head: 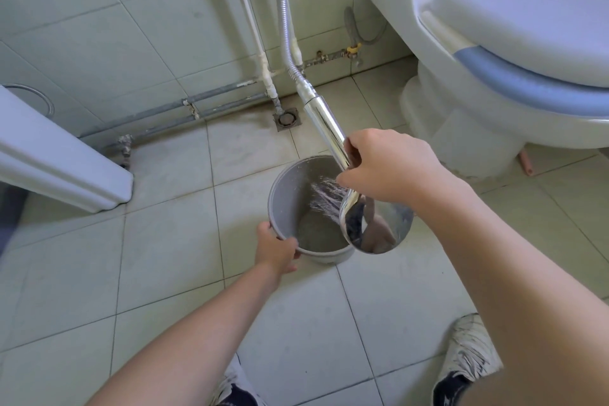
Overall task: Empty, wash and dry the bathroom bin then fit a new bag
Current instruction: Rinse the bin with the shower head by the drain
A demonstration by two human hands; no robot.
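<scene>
Fingers (354,180) of the right hand (389,168) are curled round the chrome handle of the shower head (375,224), so it's a full grip, thumb side toward the wall; the round head itself hangs just below that hand, over the near right part of the bin's rim, and it's spraying water (324,196) leftwards into the bin. Left hand (275,245) pinches the near left rim of the grey bin (283,201), thumb hooked over the edge into the inside and the other fingers down the outside wall; can't see those outer fingertips properly though.

Bin sits on the tiled floor (171,260) roughly mid-frame, upright as far as I can tell, with no bag in it and wet at the bottom; floor drain (286,119) is beyond it by the wall, with the metal hose (285,26) running up from the handle past the pipes (211,105). Toilet (514,53) is off to the right with its lid down; something white (56,148) juts in from the left edge; two sneakers (468,359) at the bottom of the view.
</scene>
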